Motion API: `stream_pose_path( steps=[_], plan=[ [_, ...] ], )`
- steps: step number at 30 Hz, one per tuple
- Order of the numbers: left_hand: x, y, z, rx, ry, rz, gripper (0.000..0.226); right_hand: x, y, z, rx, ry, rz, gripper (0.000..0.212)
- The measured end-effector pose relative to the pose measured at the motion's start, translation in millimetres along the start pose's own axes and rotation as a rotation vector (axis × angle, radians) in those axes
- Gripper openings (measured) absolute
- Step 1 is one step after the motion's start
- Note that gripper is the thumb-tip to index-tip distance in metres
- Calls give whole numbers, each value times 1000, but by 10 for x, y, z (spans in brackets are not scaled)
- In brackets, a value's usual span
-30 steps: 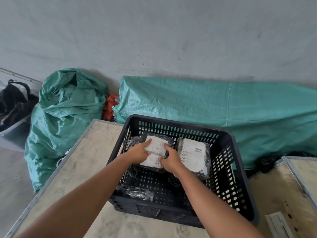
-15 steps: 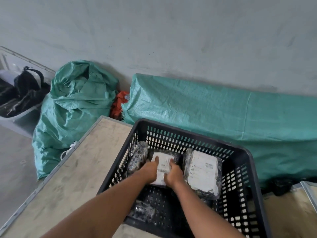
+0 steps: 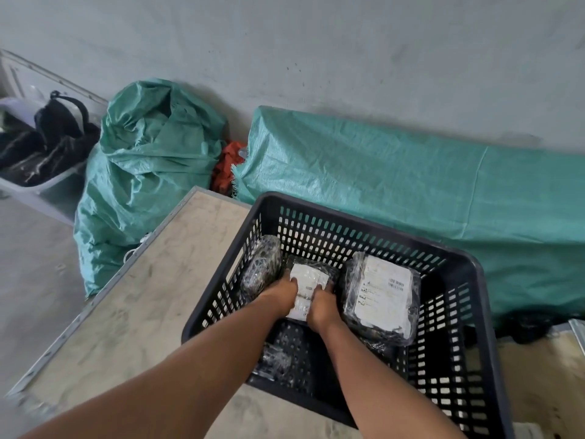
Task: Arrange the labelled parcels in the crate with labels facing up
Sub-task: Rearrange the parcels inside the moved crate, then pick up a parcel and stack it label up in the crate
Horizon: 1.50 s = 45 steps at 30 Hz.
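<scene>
A black plastic crate (image 3: 456, 312) with holes in its sides sat on a pale, scuffed worktop (image 3: 152, 296). Both hands were inside the crate, pressed on one parcel. The left hand (image 3: 280, 294) held the left edge of the middle parcel (image 3: 308, 282), with the fingers curled down over its side. The right hand (image 3: 323, 307) held the right edge of the same parcel in the same way. The middle parcel was wrapped in dark plastic, and its white label faced up between the two hands. It lay near the far wall of the crate.

At 3 o'clock from the middle parcel, just beside it, lay a bigger parcel (image 3: 381, 293) with its white label (image 3: 384, 288) also facing up. At 9 o'clock from the middle parcel, a dark parcel (image 3: 261, 267) leaned against the crate's left wall and showed no label. At 6 o'clock, near the front wall, lay a small dark wrapped parcel (image 3: 275, 359), partly hidden by the left arm.

Behind the crate, at 12 o'clock, a long green woven sack (image 3: 395, 185) lay along the grey wall. At 10 o'clock stood a full green sack (image 3: 148, 166), and something orange (image 3: 226, 166) showed between the two sacks.
</scene>
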<state>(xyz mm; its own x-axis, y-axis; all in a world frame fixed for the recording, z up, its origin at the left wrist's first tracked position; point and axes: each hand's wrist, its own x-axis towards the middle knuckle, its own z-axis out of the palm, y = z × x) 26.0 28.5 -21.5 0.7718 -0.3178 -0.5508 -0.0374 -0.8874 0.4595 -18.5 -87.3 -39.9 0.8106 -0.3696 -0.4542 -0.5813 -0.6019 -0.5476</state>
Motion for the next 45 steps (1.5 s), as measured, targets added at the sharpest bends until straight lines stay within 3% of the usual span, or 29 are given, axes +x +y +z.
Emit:
stream_pose_path(
  steps=[3,6,9,13,17,19,22,25,28,31,37,45],
  plan=[
    [-55,17,-36,-28,19,-14,74,-47,-39,-29,-153,10,-38,49],
    [-108,6,-84,94,14,100,63,-143,-77,-110,-147,-75,-32,52],
    [-171,21,-154,111,16,144,82,-274,-140,-246,-22,-64,2,39],
    [-298,131,-324,76,55,147,68,-438,-174,-409,18,-75,13,33],
    [-545,219,-622,-27,65,222,51,-494,-249,-516,116,-78,37,43],
    [-730,186,-801,-22,94,305,57,-541,-242,-539,98,-69,12,54],
    [-974,37,-1083,-110,246,399,54,-595,-248,-534,88,-67,-45,53],
    [-1182,-181,-1309,-138,512,568,42,-638,-365,-495,71,-64,-168,51],
    [-1204,-453,-1429,-67,657,479,52,-731,-575,-421,142,-72,-261,56],
    [-1203,-639,-1400,-200,525,327,65,-806,-806,-296,191,-112,-320,62],
    [-1197,-794,-1238,-367,375,325,61,-867,-1077,-76,51,-264,-345,71],
    [-1175,-839,-1215,-512,303,349,57,-879,-1068,57,153,-123,-269,53]
  ],
)
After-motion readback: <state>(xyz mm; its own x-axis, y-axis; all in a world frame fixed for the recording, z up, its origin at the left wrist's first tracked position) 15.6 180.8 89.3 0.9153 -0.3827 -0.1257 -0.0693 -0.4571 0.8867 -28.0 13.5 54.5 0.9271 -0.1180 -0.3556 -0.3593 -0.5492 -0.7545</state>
